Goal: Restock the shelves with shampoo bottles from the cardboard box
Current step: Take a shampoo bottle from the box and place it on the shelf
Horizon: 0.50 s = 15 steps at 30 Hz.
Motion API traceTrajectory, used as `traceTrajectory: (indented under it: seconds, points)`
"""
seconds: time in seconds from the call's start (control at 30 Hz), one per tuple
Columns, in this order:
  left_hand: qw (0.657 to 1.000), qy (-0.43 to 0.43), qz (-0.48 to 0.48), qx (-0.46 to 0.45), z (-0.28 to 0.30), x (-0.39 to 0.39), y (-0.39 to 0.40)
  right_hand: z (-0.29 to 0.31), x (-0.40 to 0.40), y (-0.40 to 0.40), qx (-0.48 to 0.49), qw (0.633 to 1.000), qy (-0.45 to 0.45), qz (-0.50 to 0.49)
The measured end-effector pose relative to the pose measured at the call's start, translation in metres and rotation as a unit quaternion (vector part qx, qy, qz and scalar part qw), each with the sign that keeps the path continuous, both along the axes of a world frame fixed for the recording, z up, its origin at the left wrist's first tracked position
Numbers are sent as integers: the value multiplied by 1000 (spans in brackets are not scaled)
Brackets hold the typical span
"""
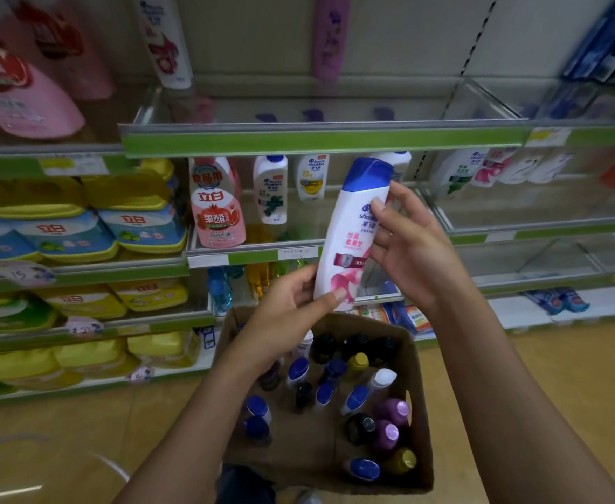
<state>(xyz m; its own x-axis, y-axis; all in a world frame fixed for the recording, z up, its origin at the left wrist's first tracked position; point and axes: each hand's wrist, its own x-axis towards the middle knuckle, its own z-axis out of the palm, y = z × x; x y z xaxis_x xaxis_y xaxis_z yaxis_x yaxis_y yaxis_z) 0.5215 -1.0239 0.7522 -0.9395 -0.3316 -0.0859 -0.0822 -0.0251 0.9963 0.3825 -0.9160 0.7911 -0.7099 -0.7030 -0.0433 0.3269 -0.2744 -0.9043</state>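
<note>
Right above the cardboard box point(417, 376), both hands have one shampoo bottle point(353, 227) held up in front of the shelves. The left hand point(291, 307) grips the bottom end, thumb wrapped across the pink label, and the right hand point(411, 245) steadies the upper body with its fingertips, fingers mostly straight rather than clamped. The bottle's long axis runs nearly upright, blue cap on top and leaning a bit to the right and away, toward the shelf.

What matters next, I'd say: the shelf point(255, 254) with the matching white blue-capped bottles sits just behind and a little left of the held bottle, so it only needs pushing forward and setting on its base. The left hand has the real hold, so it's probably the one to place it. Plenty more bottles are standing in the box below.
</note>
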Motion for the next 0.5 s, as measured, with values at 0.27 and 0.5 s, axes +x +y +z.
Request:
traceTrajectory:
  seconds: [0.27, 0.5]
  points:
    - [999, -20, 33, 1, 6, -3, -19, 17, 15, -25, 77, 987, 111, -91]
    - [997, -1, 80, -21, 19, -18, -65, 34, 5, -61, 72, 990, 110, -45]
